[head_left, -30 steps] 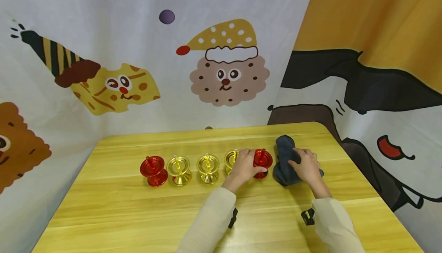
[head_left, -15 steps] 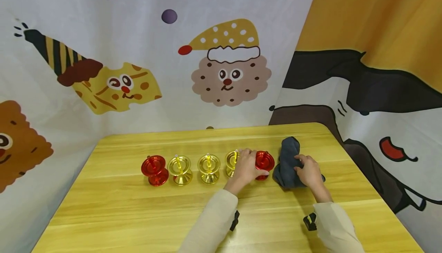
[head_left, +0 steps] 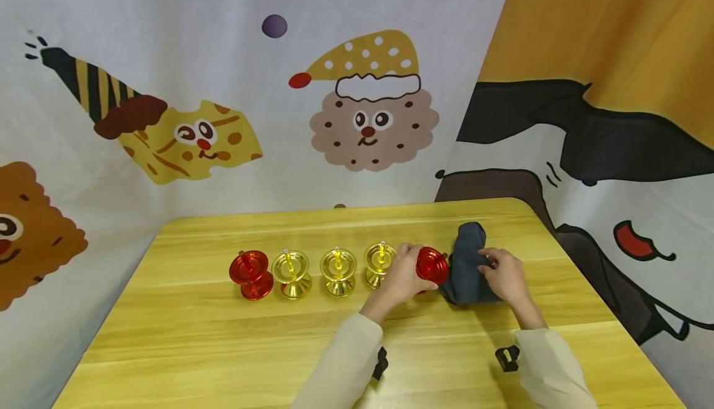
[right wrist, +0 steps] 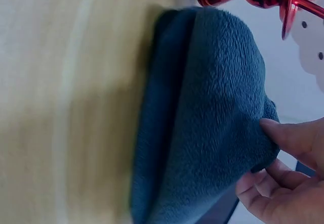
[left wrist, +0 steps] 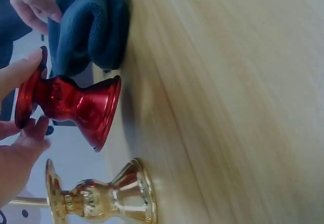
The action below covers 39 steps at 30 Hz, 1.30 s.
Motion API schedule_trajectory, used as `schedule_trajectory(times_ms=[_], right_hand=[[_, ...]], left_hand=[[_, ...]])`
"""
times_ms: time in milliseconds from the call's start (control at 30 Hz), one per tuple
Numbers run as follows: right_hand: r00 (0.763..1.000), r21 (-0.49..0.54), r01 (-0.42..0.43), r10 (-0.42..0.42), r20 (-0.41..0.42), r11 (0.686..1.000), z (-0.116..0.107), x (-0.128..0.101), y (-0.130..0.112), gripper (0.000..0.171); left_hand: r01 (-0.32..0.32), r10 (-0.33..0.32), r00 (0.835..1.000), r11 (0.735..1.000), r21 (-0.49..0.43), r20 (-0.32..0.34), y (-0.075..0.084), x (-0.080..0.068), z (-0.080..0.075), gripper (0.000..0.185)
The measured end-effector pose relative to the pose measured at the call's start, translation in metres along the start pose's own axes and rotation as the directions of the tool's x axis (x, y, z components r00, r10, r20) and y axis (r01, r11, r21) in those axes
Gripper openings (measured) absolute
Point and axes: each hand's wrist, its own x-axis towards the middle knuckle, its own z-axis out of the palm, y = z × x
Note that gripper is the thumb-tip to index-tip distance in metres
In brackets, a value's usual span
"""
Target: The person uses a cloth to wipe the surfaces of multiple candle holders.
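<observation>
One broad white fabric backdrop [head_left: 223,37], printed with cartoon figures, spreads behind everything, its right side carrying large orange and black patches. Before it lies a pale yellow wood-grain table [head_left: 195,347] with rounded far corners. Two cream sleeves, the left [head_left: 346,359] and the right [head_left: 552,365], reach in over its near side.

On the right half of the table sits a bunched, dark blue-grey, plush cloth [head_left: 467,269], folded into a thick, uneven mound. The right hand [head_left: 506,276] is at its right side, thumb and fingers pinching a fold.

The left hand [head_left: 398,276] grips a shiny red, waisted stand with a dished top [head_left: 431,268], thumb and fingers curled about the rim. That stand is just beside the cloth, tipped to the right; the left wrist view shows its base raised off the table.

Leftward stand four more, upright in a row: three shiny gold stands of the same shape [head_left: 338,277], the nearest just beside the left hand, then a second red stand [head_left: 252,277] at the far left end.

Black fittings [head_left: 507,358] show at both cuffs. Smallest are the thin rods [head_left: 382,251] rising from the dishes.
</observation>
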Motion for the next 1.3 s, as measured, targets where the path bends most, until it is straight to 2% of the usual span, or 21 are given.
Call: schedule_trajectory(times_ms=[133,300,433,533,667,800,1033,1300], right_hand=[[0.999,0.015,0.031,-0.031,-0.028,0.999,-0.010,-0.001,-0.005,0.026],[0.995,0.042,0.066,-0.063,-0.077,0.997,-0.027,-0.002,-0.017,0.026],[0.987,0.057,0.121,-0.114,-0.113,0.991,-0.037,-0.003,-0.031,0.028],[0.980,0.098,0.177,-0.166,-0.108,0.979,-0.041,-0.004,-0.044,0.030],[0.973,0.163,0.231,-0.222,-0.071,0.959,-0.041,-0.004,-0.056,0.032],[0.968,0.201,0.249,-0.248,-0.029,0.947,-0.041,-0.004,-0.060,0.031],[0.962,0.227,0.270,-0.269,-0.034,0.936,-0.047,-0.003,-0.061,0.029],[0.949,0.283,0.306,-0.314,-0.016,0.909,-0.042,-0.003,-0.067,0.029]], left_hand=[[0.016,-0.019,1.000,0.991,-0.129,-0.019,0.000,-0.001,-0.006,0.077],[0.050,-0.053,0.999,0.963,-0.267,-0.003,-0.001,-0.002,-0.015,0.077],[0.074,-0.071,0.997,0.936,-0.344,0.022,0.000,-0.003,-0.020,0.077],[0.089,-0.080,0.996,0.918,-0.386,0.041,0.003,-0.005,-0.025,0.077],[0.111,-0.086,0.993,0.901,-0.419,0.078,0.007,-0.007,-0.031,0.078],[0.124,-0.081,0.990,0.886,-0.446,0.114,0.007,-0.009,-0.035,0.080],[0.132,-0.090,0.990,0.869,-0.478,0.109,0.004,-0.010,-0.038,0.081],[0.128,-0.080,0.988,0.896,-0.425,0.129,0.006,-0.013,-0.037,0.083]])
